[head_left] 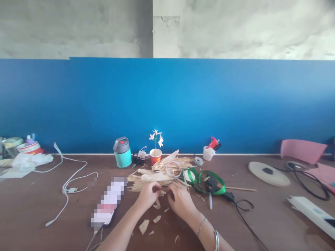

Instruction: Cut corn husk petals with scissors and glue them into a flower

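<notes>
My left hand (149, 197) is closed in a pinch on a small pale piece of dried corn husk (163, 192). My right hand (181, 199), with bracelets at its wrist, is curled close beside it, fingertips at the same piece; its grip is partly hidden. Just beyond both hands lies a pile of dried corn husks (150, 176). Small husk scraps (143, 226) are scattered on the brown table in front of me. Behind the pile, a red paper cup (155, 158) holds a stem with pale flowers (156, 136).
Right of the pile are green ribbon (221, 186), a black glue gun (211, 184) with its cord, and a thin stick (240, 189). A phone (110, 202) lies left of my hands, near white cables (68, 184). A teal flask (123, 155) stands behind.
</notes>
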Demonstrator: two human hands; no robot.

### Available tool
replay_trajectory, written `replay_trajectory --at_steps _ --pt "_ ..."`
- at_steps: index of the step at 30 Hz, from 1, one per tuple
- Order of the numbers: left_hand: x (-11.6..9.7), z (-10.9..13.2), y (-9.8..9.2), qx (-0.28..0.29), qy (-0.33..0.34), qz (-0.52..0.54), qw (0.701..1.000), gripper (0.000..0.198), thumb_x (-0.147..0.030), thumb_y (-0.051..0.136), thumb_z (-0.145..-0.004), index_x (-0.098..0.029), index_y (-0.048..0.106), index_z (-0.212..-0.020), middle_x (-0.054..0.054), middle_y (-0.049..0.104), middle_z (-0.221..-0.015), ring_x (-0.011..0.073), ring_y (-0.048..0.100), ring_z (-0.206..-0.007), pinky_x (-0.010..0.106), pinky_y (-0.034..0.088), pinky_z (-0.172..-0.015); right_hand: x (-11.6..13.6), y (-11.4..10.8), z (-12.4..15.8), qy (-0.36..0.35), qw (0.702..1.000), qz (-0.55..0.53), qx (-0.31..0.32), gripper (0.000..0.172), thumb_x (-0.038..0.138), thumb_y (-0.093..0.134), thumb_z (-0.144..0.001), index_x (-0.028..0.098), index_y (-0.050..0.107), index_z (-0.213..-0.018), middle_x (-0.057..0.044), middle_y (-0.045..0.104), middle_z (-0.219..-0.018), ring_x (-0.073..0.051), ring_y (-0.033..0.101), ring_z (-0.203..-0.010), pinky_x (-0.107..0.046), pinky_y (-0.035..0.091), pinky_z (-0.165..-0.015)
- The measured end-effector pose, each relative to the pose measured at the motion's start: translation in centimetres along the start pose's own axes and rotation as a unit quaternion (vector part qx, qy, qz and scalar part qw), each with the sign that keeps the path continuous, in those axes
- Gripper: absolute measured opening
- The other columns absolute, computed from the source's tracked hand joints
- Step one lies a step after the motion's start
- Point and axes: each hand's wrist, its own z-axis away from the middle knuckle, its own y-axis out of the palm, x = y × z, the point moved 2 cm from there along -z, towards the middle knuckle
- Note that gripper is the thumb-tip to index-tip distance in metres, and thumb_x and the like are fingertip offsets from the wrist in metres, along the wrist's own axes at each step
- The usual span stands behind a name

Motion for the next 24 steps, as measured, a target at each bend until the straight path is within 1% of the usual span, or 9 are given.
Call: replay_trajectory --at_steps 3,7,9,11,14,17,19,21,24 --pt "0.0 0.3 -0.1 -0.007 -0.002 0.007 1.000 0.015 -0.007 0.053 -0.069 -0.017 0.065 -0.071 0.003 0.071 -0.073 0.0190 0.067 -0.071 0.028 0.049 -0.067 -0.1 -0.1 0.4 0.005 1.000 -0.004 -0.010 0.018 0.003 0.048 -0.070 0.019 0.056 -0.073 -0.004 0.061 -0.074 -0.019 0.057 -0.073 -0.027 0.042 -0.066" --pt "-0.4 0.5 -0.5 -0.003 -0.002 0.022 1.000 0.012 -0.016 0.055 -0.072 -0.019 0.067 -0.069 0.004 0.073 -0.073 0.0214 0.068 -0.073 0.031 0.050 -0.071 -1.5 -0.9 0.4 0.007 1.000 0.024 -0.010 0.018 0.004 0.048 -0.072 0.020 0.057 -0.072 -0.004 0.063 -0.074 -0.020 0.058 -0.075 -0.028 0.042 -0.068" --pt "-0.6 0.5 -0.7 0.003 0.004 0.037 0.999 0.015 -0.020 0.055 -0.074 -0.019 0.068 -0.068 0.004 0.074 -0.074 0.0222 0.068 -0.075 0.032 0.050 -0.074 -2.6 -1.6 0.4 0.037 0.997 0.073 -0.003 0.018 0.005 0.048 -0.072 0.019 0.059 -0.069 -0.006 0.065 -0.073 -0.021 0.059 -0.073 -0.029 0.041 -0.066" --pt "-0.5 0.6 -0.9 -0.002 0.009 0.044 0.999 0.017 -0.022 0.053 -0.075 -0.019 0.070 -0.071 0.004 0.074 -0.077 0.0226 0.068 -0.077 0.034 0.050 -0.077 -3.6 -2.4 0.5 0.084 0.990 0.113 0.005 0.018 0.005 0.049 -0.072 0.019 0.060 -0.067 -0.007 0.065 -0.069 -0.022 0.061 -0.068 -0.029 0.040 -0.063" --pt "0.1 0.5 -1.1 -0.016 0.011 0.058 0.998 0.018 -0.020 0.053 -0.073 -0.019 0.070 -0.078 0.004 0.074 -0.083 0.0229 0.067 -0.081 0.036 0.050 -0.080 -4.8 -3.3 0.6 0.123 0.983 0.138 -0.002 0.018 0.005 0.049 -0.073 0.018 0.062 -0.070 -0.007 0.066 -0.071 -0.021 0.062 -0.069 -0.028 0.039 -0.061" --pt "0.7 0.4 -1.2 -0.007 0.004 0.079 0.997 0.024 -0.018 0.048 -0.074 -0.018 0.069 -0.085 0.005 0.074 -0.082 0.0219 0.068 -0.079 0.035 0.051 -0.076 -5.4 -3.6 0.8 0.163 0.971 0.170 0.040 0.018 0.004 0.051 -0.071 0.018 0.063 -0.070 -0.009 0.066 -0.075 -0.021 0.062 -0.070 -0.028 0.036 -0.058" --pt "0.9 0.4 -1.3 0.003 -0.007 0.073 0.997 0.028 -0.017 0.044 -0.075 -0.016 0.068 -0.089 0.005 0.073 -0.079 0.0212 0.068 -0.075 0.034 0.051 -0.072 -5.3 -3.8 0.9 0.187 0.962 0.184 0.075 0.019 0.003 0.051 -0.069 0.017 0.064 -0.073 -0.010 0.066 -0.080 -0.022 0.063 -0.076 -0.027 0.036 -0.059" --pt "0.8 0.4 -1.4 0.006 -0.014 0.041 0.999 0.029 -0.016 0.044 -0.075 -0.016 0.068 -0.090 0.005 0.073 -0.079 0.0208 0.067 -0.072 0.033 0.051 -0.071 -4.9 -4.2 0.8 0.207 0.954 0.189 0.103 0.021 0.003 0.050 -0.070 0.016 0.064 -0.079 -0.010 0.065 -0.085 -0.022 0.063 -0.082 -0.027 0.037 -0.062" --pt "0.3 0.7 -1.5 0.003 0.001 -0.037 0.999 0.026 -0.017 0.047 -0.075 -0.018 0.068 -0.089 0.006 0.073 -0.086 0.0211 0.066 -0.076 0.032 0.048 -0.074 -4.2 -4.9 0.5 0.232 0.942 0.204 0.131 0.024 0.004 0.048 -0.072 0.014 0.064 -0.087 -0.012 0.064 -0.093 -0.025 0.061 -0.091 -0.028 0.039 -0.066"
